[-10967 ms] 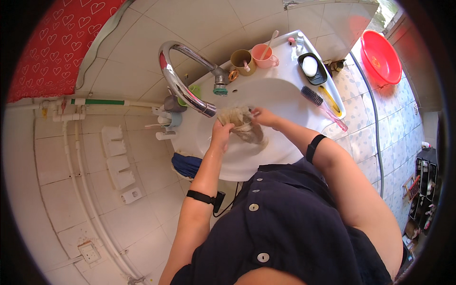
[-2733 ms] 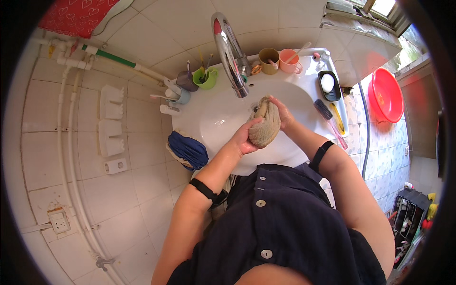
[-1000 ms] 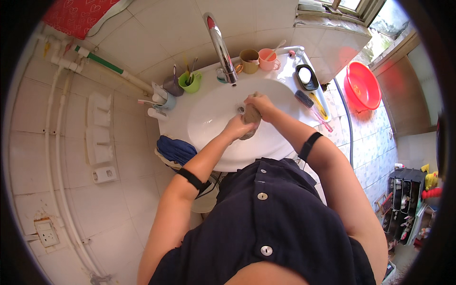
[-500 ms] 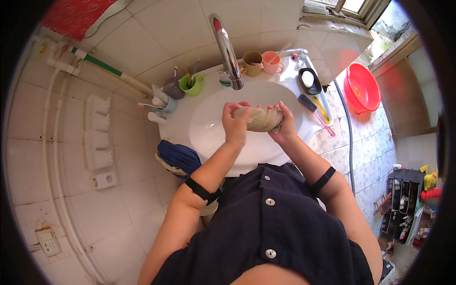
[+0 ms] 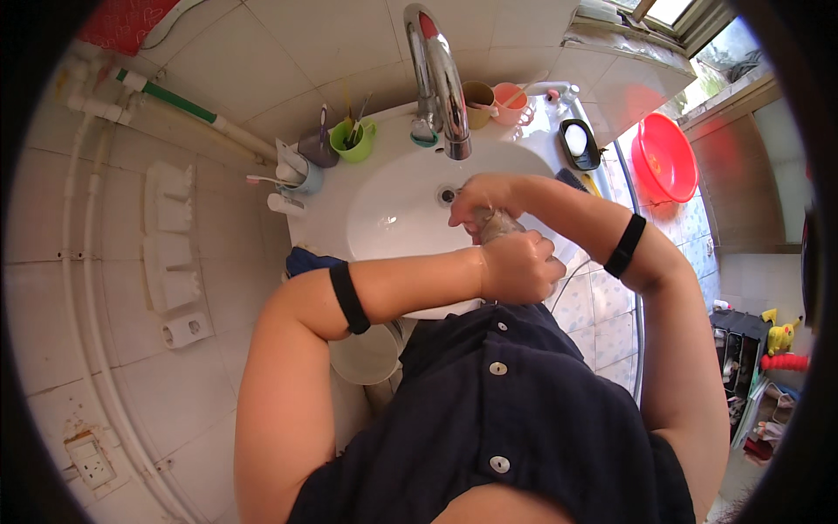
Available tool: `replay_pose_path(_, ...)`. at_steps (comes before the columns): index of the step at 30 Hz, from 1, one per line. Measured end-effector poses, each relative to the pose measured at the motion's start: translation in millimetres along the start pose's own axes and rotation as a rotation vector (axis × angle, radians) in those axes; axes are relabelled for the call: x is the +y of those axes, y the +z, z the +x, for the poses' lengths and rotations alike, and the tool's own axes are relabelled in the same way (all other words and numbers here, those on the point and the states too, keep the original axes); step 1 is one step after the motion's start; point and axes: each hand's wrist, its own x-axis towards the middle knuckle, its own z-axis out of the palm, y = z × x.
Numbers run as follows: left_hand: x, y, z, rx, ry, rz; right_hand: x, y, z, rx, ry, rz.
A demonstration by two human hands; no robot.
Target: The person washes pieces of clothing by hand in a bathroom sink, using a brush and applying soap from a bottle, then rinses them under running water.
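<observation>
A wet, greyish-beige cloth [image 5: 500, 226] is bunched and twisted between my two hands over the white washbasin [image 5: 377, 229]. My left hand [image 5: 521, 267] is closed round its near end, close to the basin's front rim. My right hand [image 5: 483, 200] grips the far end, fingers bent downward beside the drain [image 5: 447, 194]. My forearms are turned in opposite directions, and the hands cover much of the cloth. Behind them the chrome tap [image 5: 449, 96] arches over the basin.
On the back ledge stand a green cup [image 5: 353, 144], a brown cup [image 5: 477, 106] and a pink cup [image 5: 512, 106]. A black soap dish [image 5: 580, 147] lies at the right. On the floor are a red basin [image 5: 667, 162] and, below the sink, a pale bucket [image 5: 367, 356].
My left hand has swung right and nearer to me; my right hand has turned over and moved left. The cloth, earlier held sideways, is now more tightly covered and points away from me.
</observation>
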Motion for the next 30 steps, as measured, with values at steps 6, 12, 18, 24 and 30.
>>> replay_pose_path(6,-19.1,40.3,-22.5,-0.445,0.043,-0.168,0.5,12.4,47.9,0.427,-0.318,-1.113)
replay_pose_path(12,-15.4,64.3,-27.6,-0.832,-0.382,-0.402,46.0,6.1,105.3,0.631,-0.202,-1.294)
replay_pose_path(18,-9.1,124.3,-52.3,-0.836,-0.380,-0.424,59.4,12.3,114.0,0.725,-0.099,-1.189)
replay_pose_path(24,4.0,85.7,-43.7,-0.887,-0.124,-0.338,77.1,19.4,116.5,0.773,0.000,-1.059)
replay_pose_path(30,20.0,68.4,-78.4,-0.250,0.035,-0.443,91.9,-1.2,90.0,0.532,-0.084,-0.195)
